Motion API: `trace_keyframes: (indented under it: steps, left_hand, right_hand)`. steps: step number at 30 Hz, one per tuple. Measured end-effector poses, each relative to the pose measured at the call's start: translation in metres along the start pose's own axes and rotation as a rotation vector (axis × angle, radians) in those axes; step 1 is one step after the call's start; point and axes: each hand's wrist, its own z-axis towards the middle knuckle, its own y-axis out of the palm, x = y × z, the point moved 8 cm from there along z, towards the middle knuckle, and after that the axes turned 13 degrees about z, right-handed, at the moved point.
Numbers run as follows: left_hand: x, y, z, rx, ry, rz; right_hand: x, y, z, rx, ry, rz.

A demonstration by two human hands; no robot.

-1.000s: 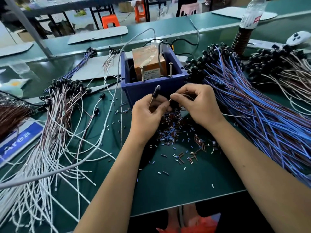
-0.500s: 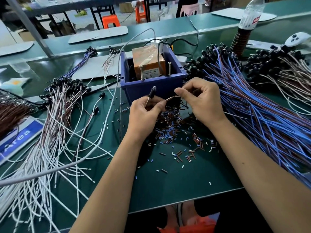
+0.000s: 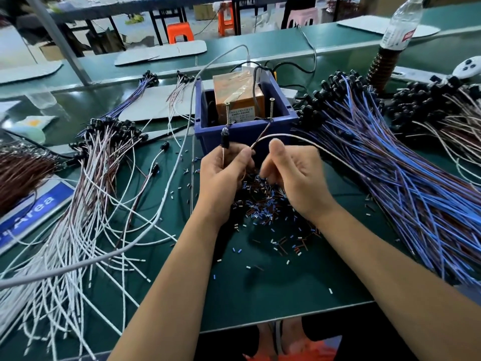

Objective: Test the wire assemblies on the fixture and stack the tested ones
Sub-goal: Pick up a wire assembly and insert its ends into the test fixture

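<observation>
Two big wire piles either side of a green bench (image 3: 299,287): blue pile (image 3: 406,183) fanned out on the right, white and brown pile (image 3: 86,204) on the left, black caps at the far ends of both. Between them, straight ahead and just beyond both hands, a blue bin (image 3: 244,131) serving as fixture, tan box (image 3: 239,97) inside, two upright screws (image 3: 271,108) standing on its near rim. Below the hands, a scatter of short cut sleeves (image 3: 263,199). Left hand (image 3: 223,175) curled, pinching one assembly (image 3: 225,138) by its black cap, cap end pointing up and slightly away, close in front of the left screw. Right hand (image 3: 294,175) loosely curled, thumb up; grip on anything hard to tell, though a pale wire arcs over it from the right. Thin brown lead rising from between the hands, long axis slanting up and right, tip at or touching the right screw; contact too fine to confirm. Likely mid-test: leads to screws ahead, left hand nearer the left screw, finished stack probably off to the left.
</observation>
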Motion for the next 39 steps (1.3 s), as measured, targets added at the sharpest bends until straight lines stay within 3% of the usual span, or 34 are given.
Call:
trace_keyframes:
  steps: [2,4,10,14,18,21,24,29,33,39]
  left_hand:
    - [-0.001,0.003,0.001,-0.074,-0.045,-0.169]
    - [0.001,0.009,0.0,-0.166,-0.068,-0.287]
    - [0.0,0.022,-0.004,-0.264,-0.112,-0.25]
    - [0.001,0.02,-0.005,-0.246,-0.056,-0.163]
    - [0.004,0.015,-0.004,-0.175,-0.022,-0.188]
    - [0.01,0.0,-0.001,0.009,0.062,-0.07]
    - [0.015,-0.01,-0.004,0.123,0.135,0.038]
    - [0.017,0.006,-0.006,0.019,0.127,-0.001]
    - [0.014,0.014,-0.006,-0.033,0.076,-0.013]
    - [0.013,0.014,-0.006,-0.067,0.032,-0.09]
  right_hand:
    - [0.023,0.011,-0.004,-0.041,0.283,0.245]
    - [0.03,0.007,-0.004,0.012,0.364,0.392]
    - [0.019,-0.053,0.002,0.504,0.179,0.426]
    - [0.02,-0.085,-0.006,0.847,0.167,0.484]
    - [0.022,-0.098,-0.008,0.951,0.165,0.519]
    - [0.019,-0.095,0.0,0.84,0.148,0.479]
    - [0.017,-0.078,0.008,0.612,0.155,0.383]
    - [0.022,-0.042,0.012,0.198,0.252,0.166]
    - [0.034,-0.005,0.004,-0.093,0.382,0.153]
    - [0.041,0.004,-0.003,-0.199,0.432,0.008]
